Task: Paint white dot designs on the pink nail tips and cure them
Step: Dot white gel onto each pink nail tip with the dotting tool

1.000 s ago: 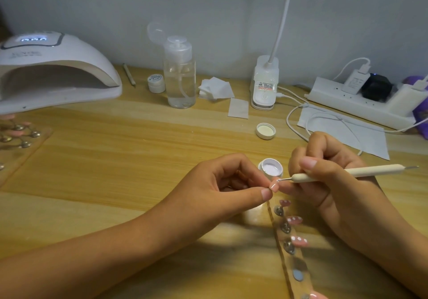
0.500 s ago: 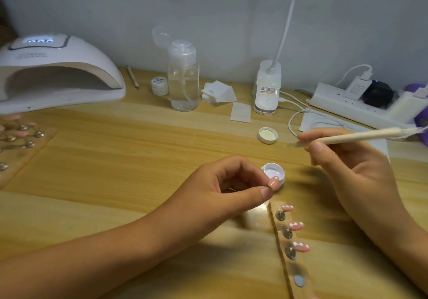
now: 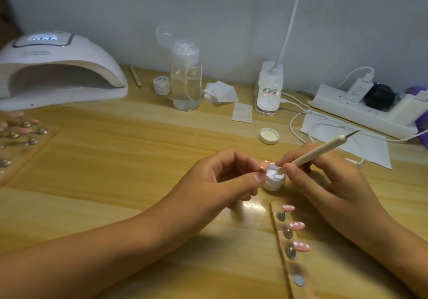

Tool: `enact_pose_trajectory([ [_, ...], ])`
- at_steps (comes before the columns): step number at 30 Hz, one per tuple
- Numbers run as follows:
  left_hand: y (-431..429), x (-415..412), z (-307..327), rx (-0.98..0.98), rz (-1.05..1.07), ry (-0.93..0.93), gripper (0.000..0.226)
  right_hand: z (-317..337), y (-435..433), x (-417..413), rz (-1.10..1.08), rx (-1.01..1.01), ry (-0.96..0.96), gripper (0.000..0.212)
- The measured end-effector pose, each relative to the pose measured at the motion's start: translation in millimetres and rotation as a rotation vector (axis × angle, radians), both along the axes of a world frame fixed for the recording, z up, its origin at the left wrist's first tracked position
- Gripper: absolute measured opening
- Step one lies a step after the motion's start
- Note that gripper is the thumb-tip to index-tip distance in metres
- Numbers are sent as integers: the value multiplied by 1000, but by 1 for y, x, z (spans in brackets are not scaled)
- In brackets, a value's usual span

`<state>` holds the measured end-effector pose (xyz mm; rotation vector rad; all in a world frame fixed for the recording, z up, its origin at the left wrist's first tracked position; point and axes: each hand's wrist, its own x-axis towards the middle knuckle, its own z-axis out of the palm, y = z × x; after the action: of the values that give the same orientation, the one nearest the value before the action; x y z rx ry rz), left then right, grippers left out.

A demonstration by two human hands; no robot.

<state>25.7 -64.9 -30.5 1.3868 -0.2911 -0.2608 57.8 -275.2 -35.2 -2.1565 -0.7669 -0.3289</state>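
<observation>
Reload: dotting tool into white gel

Head cam: L hand pinches pink nail tip, thumb+index, just beside gel pot. R hand pen-grips tool, end in pot. Nail tip prob light, thin, slick: hold by edges, wet dots smear. 3 dotted tips on strip.

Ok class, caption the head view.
Right hand dips cream dotting pen into small white paint pot; left hand pinches pink nail tip.
</observation>
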Motion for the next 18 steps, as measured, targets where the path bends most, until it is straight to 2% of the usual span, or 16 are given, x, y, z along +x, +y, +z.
enact_pose_trajectory([
  [6,-1,0,0,-23,-7,-11,14,2,0,-3,-31,79,58,16],
  [10,-1,0,-1,-15,-23,-19,14,7,3,-8,-51,396,213,7],
  [13,0,0,-2,6,-30,-24,13,8,4,-11,-54,632,345,24],
  [14,0,0,-1,10,-32,-25,13,7,4,-11,-39,691,392,28],
  [18,0,-1,-1,44,-42,-37,14,6,7,-15,82,827,526,19],
])
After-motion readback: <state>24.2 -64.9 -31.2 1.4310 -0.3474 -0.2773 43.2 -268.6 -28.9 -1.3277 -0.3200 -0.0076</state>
